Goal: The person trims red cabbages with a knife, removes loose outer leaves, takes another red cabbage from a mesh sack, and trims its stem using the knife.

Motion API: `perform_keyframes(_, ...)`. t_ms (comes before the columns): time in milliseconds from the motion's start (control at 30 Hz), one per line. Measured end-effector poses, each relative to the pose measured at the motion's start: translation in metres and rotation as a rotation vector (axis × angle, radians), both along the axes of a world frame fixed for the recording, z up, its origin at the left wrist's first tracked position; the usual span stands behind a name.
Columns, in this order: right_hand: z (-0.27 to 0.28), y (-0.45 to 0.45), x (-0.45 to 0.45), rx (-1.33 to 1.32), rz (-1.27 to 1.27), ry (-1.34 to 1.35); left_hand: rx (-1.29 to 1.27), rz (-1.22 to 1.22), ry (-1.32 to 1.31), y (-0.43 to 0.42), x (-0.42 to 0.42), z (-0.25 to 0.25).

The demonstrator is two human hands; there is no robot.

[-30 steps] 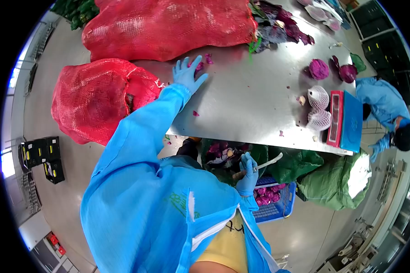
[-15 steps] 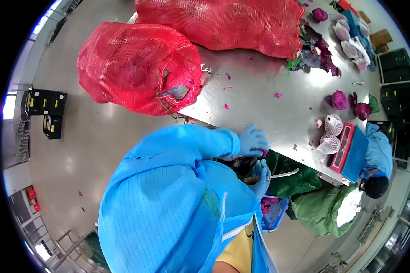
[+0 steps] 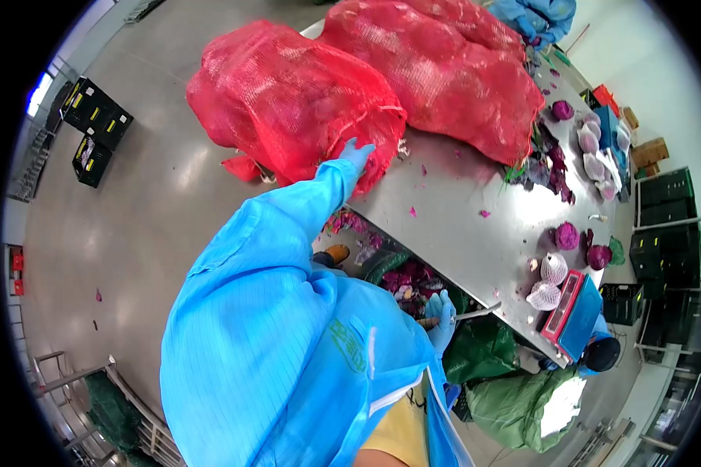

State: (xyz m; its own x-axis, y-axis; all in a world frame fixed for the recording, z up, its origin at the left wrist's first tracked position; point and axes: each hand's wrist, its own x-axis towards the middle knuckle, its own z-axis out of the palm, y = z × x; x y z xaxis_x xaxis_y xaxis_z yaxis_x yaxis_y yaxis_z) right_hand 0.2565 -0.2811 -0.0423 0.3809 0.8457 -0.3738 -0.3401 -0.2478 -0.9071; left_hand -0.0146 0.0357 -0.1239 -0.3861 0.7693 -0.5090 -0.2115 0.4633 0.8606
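My left hand (image 3: 356, 154), in a blue glove, reaches out to the near red mesh sack (image 3: 288, 101). Its thumb and fingers are apart and lie against the netting at the sack's mouth end; what lies under the fingers is hidden. My right hand (image 3: 442, 323), also gloved, is closed around the handle of a knife (image 3: 477, 312), its blade pointing right across the table's near edge. Below that edge, a dark green bag (image 3: 382, 265) holds purple cabbage leaves and scraps.
A second, fuller red sack (image 3: 452, 86) lies on the steel table (image 3: 459, 218). Toward the right are red cabbages (image 3: 566, 236), net-wrapped heads (image 3: 553, 268), loose leaves (image 3: 557, 167) and a red-and-blue scale (image 3: 575, 315). Co-workers (image 3: 533, 15) stand at the far end and beyond the scale.
My left hand has swung from the table's near edge out left to the near sack. The knife stays in my right hand. The view has turned, showing more of the scrap bag.
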Motion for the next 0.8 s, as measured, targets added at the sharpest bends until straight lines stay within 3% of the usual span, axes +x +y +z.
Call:
perform_keyframes(67,-0.002,0.010,-0.011,-0.008,-0.008,0.002,-0.052,0.042,-0.075,0.016,-0.035,-0.019)
perform_keyframes(133,-0.025,0.020,-0.013,0.007,0.006,-0.044,0.064,0.108,0.027,0.020,-0.056,-0.019)
perform_keyframes(200,-0.006,0.038,-0.033,-0.041,0.023,0.027,0.259,0.221,0.365,0.005,-0.060,-0.015)
perform_keyframes(233,0.000,0.049,-0.041,-0.073,0.058,0.040,0.262,0.230,0.363,0.008,-0.067,-0.027)
perform_keyframes(300,0.006,0.070,-0.053,-0.069,0.101,0.055,0.475,0.312,0.698,0.011,-0.085,-0.054)
perform_keyframes(367,0.010,0.090,-0.062,-0.049,0.141,0.070,0.494,0.326,0.719,0.001,-0.098,-0.028)
perform_keyframes(500,-0.004,0.123,-0.077,0.096,0.136,0.063,0.479,0.339,0.722,0.003,-0.126,-0.025)
perform_keyframes(600,-0.011,0.131,-0.082,0.013,0.116,0.198,0.432,0.346,0.718,0.007,-0.147,-0.028)
perform_keyframes(800,-0.023,0.130,-0.095,0.053,0.084,0.168,0.336,0.329,0.669,0.018,-0.188,-0.025)
